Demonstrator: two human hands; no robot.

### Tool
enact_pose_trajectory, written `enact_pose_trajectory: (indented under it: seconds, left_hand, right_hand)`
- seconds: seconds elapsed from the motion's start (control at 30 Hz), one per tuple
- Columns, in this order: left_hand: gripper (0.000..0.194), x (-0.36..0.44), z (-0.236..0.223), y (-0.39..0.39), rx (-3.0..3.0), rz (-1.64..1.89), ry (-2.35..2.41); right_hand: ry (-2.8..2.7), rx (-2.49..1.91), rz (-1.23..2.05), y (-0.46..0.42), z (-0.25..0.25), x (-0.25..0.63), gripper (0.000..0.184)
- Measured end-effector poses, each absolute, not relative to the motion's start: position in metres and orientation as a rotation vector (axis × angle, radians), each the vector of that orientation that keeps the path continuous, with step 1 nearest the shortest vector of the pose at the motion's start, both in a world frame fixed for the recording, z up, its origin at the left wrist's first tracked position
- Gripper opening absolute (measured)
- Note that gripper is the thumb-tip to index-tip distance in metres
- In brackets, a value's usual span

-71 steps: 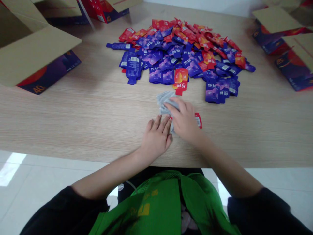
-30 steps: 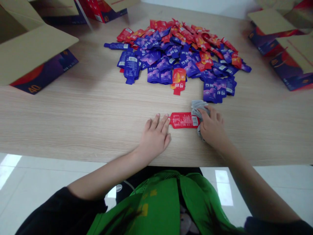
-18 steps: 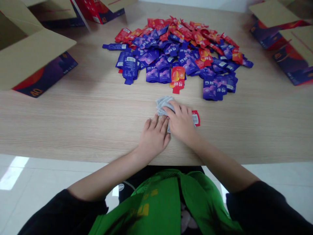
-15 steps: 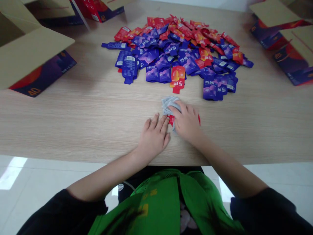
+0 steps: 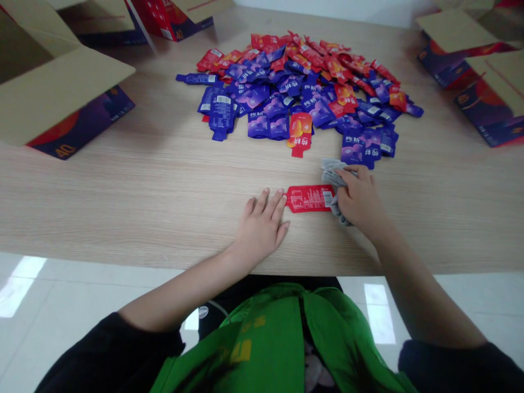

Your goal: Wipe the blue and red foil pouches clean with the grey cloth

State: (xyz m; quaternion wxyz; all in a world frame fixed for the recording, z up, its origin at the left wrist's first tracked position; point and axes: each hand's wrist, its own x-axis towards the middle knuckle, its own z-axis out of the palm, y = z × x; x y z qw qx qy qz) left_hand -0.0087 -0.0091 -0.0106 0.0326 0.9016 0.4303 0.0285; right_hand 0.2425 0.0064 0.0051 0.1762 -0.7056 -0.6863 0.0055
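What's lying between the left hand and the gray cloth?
In the head view, a red pouch, narrow end at the left hand's fingertips, barcode end against the gray cloth in the right hand.

Left hand: flat, palm down, fingers pointing forward and slightly spread, thumb out to the side.
Left wrist: nearly straight.
Left arm: in from lower left, bare forearm slanted inward.
Right hand: apart from left, fingers curled in a grip.
Right arm: in from lower right, slanted inward.
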Motion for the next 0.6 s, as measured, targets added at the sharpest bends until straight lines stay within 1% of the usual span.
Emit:
enact_pose_trajectory:
  seconds: [0.13,0.27,0.43,0.6]
  left_hand:
    - [0.061,-0.009,-0.011,-0.009,2.785,0.096,1.339]
    - [0.060,-0.009,-0.011,-0.008,2.785,0.088,1.329]
    - [0.060,-0.010,-0.009,-0.009,2.783,0.080,1.317]
    - [0.061,-0.008,-0.007,-0.009,2.771,0.047,1.322]
  right_hand:
    - [-2.053,-1.787,0.016,0.009,0.004,0.192,0.053]
    - [-2.291,-1.807,0.003,0.004,-0.003,0.160,0.051]
    - [-2.167,-2.046,-0.069,-0.010,-0.004,0.188,0.053]
    - [-2.038,-2.202,-0.016,-0.023,-0.007,0.234,0.056]
